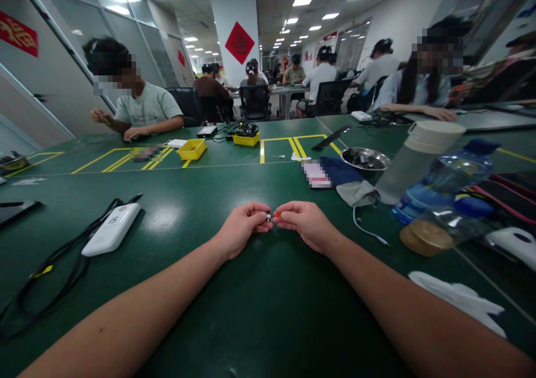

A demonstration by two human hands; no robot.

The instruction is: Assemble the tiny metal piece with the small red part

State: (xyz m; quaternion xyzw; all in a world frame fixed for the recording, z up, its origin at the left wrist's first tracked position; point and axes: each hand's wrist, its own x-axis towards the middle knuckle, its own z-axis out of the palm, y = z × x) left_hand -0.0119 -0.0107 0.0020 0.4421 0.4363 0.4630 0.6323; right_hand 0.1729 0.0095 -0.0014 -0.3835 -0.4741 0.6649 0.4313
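Note:
Both hands meet above the green table (201,288), fingertips almost touching. My left hand (243,227) is closed in a pinch on a small silvery metal piece (268,217), too small to name. Opposite it, my right hand (305,224) pinches a small orange piece (278,215), partly covered by the fingers. The two pieces lie very close together; I cannot tell whether they are joined.
A white power bank (112,230) and black cable (62,249) lie at left. On the right are a steel bowl (383,160), a tumbler (412,160), plastic bottles (446,182) and a white glove (456,297). Yellow trays (192,149) stand farther back. Co-workers sit across the table.

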